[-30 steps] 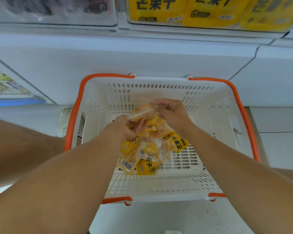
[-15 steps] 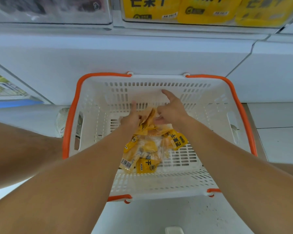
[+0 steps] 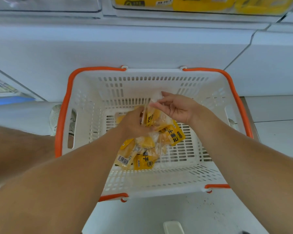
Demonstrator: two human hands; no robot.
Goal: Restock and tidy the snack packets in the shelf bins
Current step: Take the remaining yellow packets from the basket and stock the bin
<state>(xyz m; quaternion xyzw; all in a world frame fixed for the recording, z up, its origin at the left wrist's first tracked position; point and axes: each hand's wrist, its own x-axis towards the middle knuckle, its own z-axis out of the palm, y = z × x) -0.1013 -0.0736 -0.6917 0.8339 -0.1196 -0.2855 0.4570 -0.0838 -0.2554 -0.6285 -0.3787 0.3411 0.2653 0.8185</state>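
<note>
Over the basket's middle, the right hand [image 3: 179, 108] pinches the clear top edge of a snack packet [image 3: 151, 116] between thumb and fingertips, the other fingers loosely curled. The left hand [image 3: 134, 125], just beside it, curls over the gathered packets from the near left; what exactly its fingers hold is hidden. Compared with half a second earlier, the right hand has drawn away to the right and higher, lifting one packet's edge free of the bunch. Below lie the remaining yellow packets [image 3: 139, 156] on the floor of the white basket [image 3: 159, 181]. Beyond, at the far top, a shelf bin [image 3: 201, 4] holds matching yellow packs. Packets are judged to be being gathered for restocking.
</note>
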